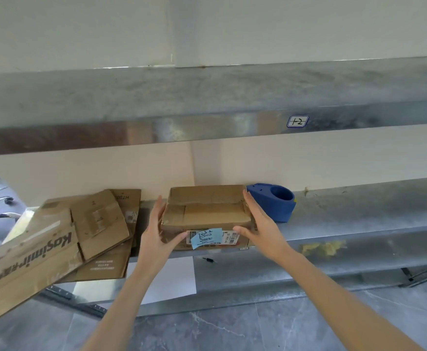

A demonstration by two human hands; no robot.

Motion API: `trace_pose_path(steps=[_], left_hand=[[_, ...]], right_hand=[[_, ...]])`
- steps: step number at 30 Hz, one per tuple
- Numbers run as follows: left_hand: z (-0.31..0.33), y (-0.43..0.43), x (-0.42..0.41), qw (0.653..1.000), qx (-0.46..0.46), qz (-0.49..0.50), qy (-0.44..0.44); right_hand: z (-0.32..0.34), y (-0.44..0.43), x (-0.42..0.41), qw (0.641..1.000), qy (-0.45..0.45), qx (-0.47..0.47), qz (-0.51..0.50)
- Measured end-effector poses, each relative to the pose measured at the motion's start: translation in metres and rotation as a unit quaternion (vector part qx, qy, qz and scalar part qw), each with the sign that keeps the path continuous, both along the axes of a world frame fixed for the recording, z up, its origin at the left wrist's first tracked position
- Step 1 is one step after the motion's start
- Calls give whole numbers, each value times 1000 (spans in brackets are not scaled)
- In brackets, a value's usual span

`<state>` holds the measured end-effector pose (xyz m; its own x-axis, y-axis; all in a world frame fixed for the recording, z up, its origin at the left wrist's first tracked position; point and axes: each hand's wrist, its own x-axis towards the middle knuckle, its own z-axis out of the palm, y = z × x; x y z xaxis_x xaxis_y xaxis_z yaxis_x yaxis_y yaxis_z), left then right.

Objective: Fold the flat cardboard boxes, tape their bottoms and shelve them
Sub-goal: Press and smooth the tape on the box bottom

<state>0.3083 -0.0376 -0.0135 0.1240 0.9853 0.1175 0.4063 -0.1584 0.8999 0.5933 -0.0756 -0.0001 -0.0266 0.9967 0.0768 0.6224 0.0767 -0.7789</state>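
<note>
A small folded cardboard box (pixel 207 214) stands on the middle metal shelf (pixel 359 211), its top open and a white label with a blue note on its front. My left hand (pixel 158 234) presses its left side and my right hand (pixel 260 224) its right side, thumbs on the front face. Left of it lies a pile of flat cardboard boxes (pixel 55 249), overhanging the shelf's front edge. A blue tape dispenser (pixel 273 201) sits just right of the box, against the wall.
An upper metal shelf (pixel 207 102) with a "1-2" tag runs overhead. A lower shelf (pixel 258 272) carries a white sheet and a small black object. Yellowish scraps lie under the middle shelf at right. Grey tiled floor below.
</note>
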Motion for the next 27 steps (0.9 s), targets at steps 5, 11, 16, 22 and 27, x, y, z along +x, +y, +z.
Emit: trace_pose_path(steps=[5, 11, 16, 22, 27], left_hand=[[-15, -6, -5, 997, -33, 53, 40], [-29, -8, -6, 992, -82, 87, 50], [-29, -12, -7, 994, -79, 75, 31], [-11, -21, -21, 997, -62, 29, 30], [10, -27, -30, 999, -50, 0, 6]], right_hand=[[-21, -9, 8, 998, 37, -41, -33], [-35, -21, 6, 996, 28, -73, -53], [-33, -24, 3, 996, 33, -64, -51], [-14, -31, 0, 996, 64, -40, -50], [2, -36, -3, 996, 74, -26, -33]])
